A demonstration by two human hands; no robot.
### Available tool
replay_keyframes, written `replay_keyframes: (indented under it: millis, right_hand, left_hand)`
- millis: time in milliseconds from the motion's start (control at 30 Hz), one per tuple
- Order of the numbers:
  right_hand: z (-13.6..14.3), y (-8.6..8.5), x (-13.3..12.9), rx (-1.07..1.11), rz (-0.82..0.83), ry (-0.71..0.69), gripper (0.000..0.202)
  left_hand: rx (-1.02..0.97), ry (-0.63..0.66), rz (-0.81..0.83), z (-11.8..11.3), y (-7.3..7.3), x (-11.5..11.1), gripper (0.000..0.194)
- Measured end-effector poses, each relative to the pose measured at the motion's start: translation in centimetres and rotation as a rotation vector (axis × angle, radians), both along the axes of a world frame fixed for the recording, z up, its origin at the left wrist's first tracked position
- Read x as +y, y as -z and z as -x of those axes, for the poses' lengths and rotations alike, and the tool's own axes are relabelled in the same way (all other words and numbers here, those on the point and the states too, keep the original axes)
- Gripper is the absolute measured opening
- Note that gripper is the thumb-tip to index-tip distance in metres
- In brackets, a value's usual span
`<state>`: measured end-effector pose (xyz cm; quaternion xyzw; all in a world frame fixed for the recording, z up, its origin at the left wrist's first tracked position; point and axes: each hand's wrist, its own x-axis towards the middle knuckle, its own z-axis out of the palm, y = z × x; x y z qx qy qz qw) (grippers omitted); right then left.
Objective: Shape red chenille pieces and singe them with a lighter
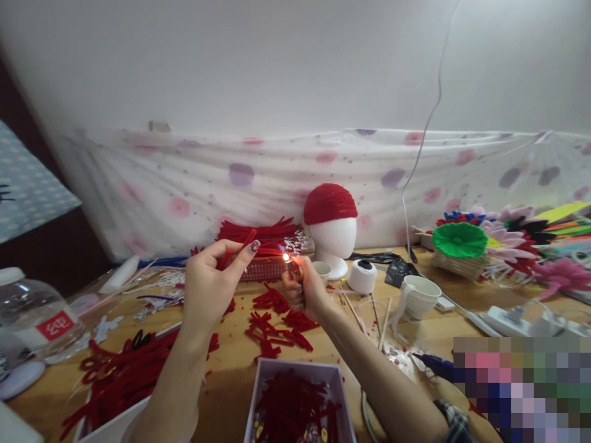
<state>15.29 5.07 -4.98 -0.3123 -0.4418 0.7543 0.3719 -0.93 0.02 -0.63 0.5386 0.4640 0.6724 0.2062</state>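
Note:
My left hand (219, 271) pinches a thin red fuzzy strip (250, 238) between thumb and fingers, its end pointing up and right. To its right, my right hand (302, 286) is closed round a small lighter (291, 268), with a bright flame at its top. A thin red length runs from near my left thumb toward the flame; whether it is the same strip I cannot tell. Below both hands, cut red pieces (272, 329) lie scattered on the wooden table (226, 369). Behind my right hand stands a white foam head (335, 237) with a red wrapped cap (330, 204).
A white box (344, 387) of red pieces sits in front, and a tray (115, 421) of red strips at the left. A plastic bottle (37, 314) stands far left. Rightward are a thread spool (361, 280), a white cup (421, 296), a power strip (501, 320) and fuzzy flowers (459, 240).

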Motion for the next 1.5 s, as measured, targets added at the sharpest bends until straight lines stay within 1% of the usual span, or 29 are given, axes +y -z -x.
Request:
replay_keyframes:
  millis: [67, 100, 233, 567, 667, 767, 867, 967, 1067, 1200, 1333, 1400, 1500]
  right_hand:
    - [0.1, -0.2, -0.1, 0.001, 0.017, 0.012, 0.054]
    - [0.1, -0.2, -0.1, -0.001, 0.021, 0.017, 0.054]
    - [0.2, -0.3, -0.3, -0.035, 0.004, 0.012, 0.053]
    - [-0.2, -0.5, -0.4, -0.042, -0.058, -0.004, 0.051]
    - [-0.6, -0.7, -0.3, -0.027, -0.078, 0.033, 0.053]
    - [-1.3, -1.2, -0.2, -0.003, -0.079, 0.033, 0.059]
    - [-1.7, -1.5, -0.1, -0.003, -0.092, 0.026, 0.062]
    - [-1.4, -1.2, -0.1, -0.027, -0.137, 0.042, 0.057]
    - [-0.9, -0.6, -0.1, -0.094, -0.166, 0.078, 0.051]
    - [-0.6, -0.2, -0.3, -0.140, -0.264, 0.158, 0.047]
    - [-0.8, -0.2, -0.7, -0.151, -0.382, 0.126, 0.047]
    - [-0.9, -0.3, -0.9, -0.167, -0.399, 0.129, 0.048]
    - [-1.0, -0.5, -0.9, -0.174, -0.373, 0.126, 0.049]
  left_hand:
    - [0.116, -0.066, -0.046, 0.0, -0.1, -0.1, 0.022]
    - [0.147, -0.075, -0.059, 0.0, -0.1, -0.1, 0.022]
    - [0.146, -0.049, -0.059, 0.0, -0.2, -0.1, 0.020]
    - [0.131, -0.038, -0.036, 0.1, 0.2, 0.2, 0.022]
    - [0.131, -0.036, -0.037, 0.1, 0.4, 0.3, 0.023]
    - [0.088, 0.002, -0.018, 0.0, 0.6, 0.6, 0.025]
    - [-0.011, 0.071, 0.011, -0.1, 0.6, 0.8, 0.030]
    - [-0.079, 0.117, 0.013, -0.2, 0.5, 0.7, 0.031]
    - [-0.084, 0.135, 0.001, -0.2, 0.3, 0.3, 0.035]
    - [-0.010, 0.100, -0.011, -0.1, 0.3, 0.0, 0.036]
    - [0.049, 0.040, -0.044, -0.1, 0.4, 0.2, 0.033]
    - [0.039, 0.034, -0.039, -0.1, 0.3, 0.2, 0.032]
    - [0.007, 0.042, -0.036, -0.2, 0.2, 0.0, 0.032]
